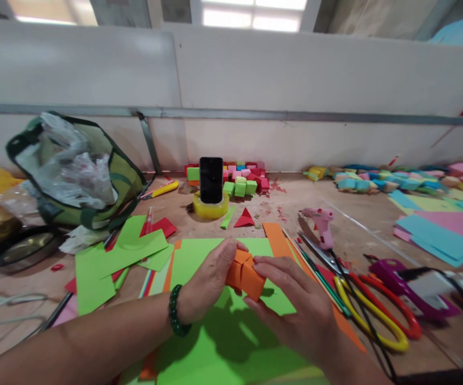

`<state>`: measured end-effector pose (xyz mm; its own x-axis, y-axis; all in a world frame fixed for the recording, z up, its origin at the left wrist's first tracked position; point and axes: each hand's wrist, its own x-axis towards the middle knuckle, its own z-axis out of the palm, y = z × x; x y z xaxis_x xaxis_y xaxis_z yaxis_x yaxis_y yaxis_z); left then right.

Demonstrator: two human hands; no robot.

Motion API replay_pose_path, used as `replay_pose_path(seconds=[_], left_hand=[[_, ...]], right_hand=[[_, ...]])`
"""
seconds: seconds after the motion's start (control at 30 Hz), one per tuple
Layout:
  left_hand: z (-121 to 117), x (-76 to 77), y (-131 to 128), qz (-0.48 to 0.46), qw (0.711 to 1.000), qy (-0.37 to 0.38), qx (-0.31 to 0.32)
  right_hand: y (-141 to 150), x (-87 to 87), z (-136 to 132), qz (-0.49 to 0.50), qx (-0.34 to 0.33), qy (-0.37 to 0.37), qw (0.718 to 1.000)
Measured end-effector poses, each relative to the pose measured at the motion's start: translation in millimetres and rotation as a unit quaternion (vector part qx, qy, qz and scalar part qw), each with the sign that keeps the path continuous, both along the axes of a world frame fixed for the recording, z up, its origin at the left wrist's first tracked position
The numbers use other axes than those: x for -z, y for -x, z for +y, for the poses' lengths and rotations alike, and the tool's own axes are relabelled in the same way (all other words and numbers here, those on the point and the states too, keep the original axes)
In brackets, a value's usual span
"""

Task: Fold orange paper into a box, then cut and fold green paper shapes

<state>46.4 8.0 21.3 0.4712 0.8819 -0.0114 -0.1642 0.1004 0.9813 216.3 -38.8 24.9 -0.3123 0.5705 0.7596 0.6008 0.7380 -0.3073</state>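
Note:
An orange folded paper box (247, 274), with a seam across its middle, is held between both hands above a stack of green paper sheets (199, 347). My left hand (211, 280), with a dark green bead bracelet (178, 310) at the wrist, grips the box's left side, thumb along the top. My right hand (295, 299) holds the box's right side between thumb and fingertips. Orange sheet edges (273, 239) stick out from under the green stack. Just right of it lie pencils (315, 270) and scissors (379, 313) with red and yellow handles.
A pink glue gun (323, 224) and a purple tool (403, 291) with a black cable lie at right. Behind, a phone (211, 179) leans on a yellow tape roll (211, 207) before several small paper cubes (245, 186). A green bag (122, 176) and cut green paper (122, 254) are left.

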Motion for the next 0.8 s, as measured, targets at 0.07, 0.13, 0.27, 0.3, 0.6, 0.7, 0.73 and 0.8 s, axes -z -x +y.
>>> replay_pose_path(seconds=[0.07,0.13,0.27,0.3,0.6,0.7,0.73,0.8], left_hand=[[-0.9,-1.1,0.4,0.004,1.000,-0.009,0.001],[-1.7,-2.3,0.4,0.004,1.000,-0.013,0.001],[-2.5,-4.0,-0.2,0.005,1.000,-0.011,-0.010],[-2.5,-4.1,-0.3,0.006,1.000,-0.013,-0.014],[-2.1,-5.8,0.5,0.032,0.999,-0.030,-0.024],[-2.6,-7.5,0.6,0.036,0.999,-0.023,-0.022],[-2.7,-8.0,0.7,0.036,0.999,-0.020,-0.019],[-2.7,-8.7,0.8,0.037,0.999,-0.016,-0.014]], right_hand=[[-0.6,0.0,0.1,-0.002,-0.002,0.009,1.000],[-1.1,0.3,0.4,-0.003,-0.004,0.019,1.000],[-1.0,-0.4,0.3,0.000,-0.006,0.022,1.000],[-0.9,-0.9,0.2,-0.001,-0.006,0.022,1.000],[-1.5,-3.1,0.0,-0.005,-0.021,0.023,0.999],[-0.7,-3.7,0.0,-0.006,-0.023,0.020,1.000],[-0.4,-3.9,0.0,-0.006,-0.023,0.019,1.000],[-0.2,-4.1,-0.1,-0.009,-0.023,0.021,0.999]])
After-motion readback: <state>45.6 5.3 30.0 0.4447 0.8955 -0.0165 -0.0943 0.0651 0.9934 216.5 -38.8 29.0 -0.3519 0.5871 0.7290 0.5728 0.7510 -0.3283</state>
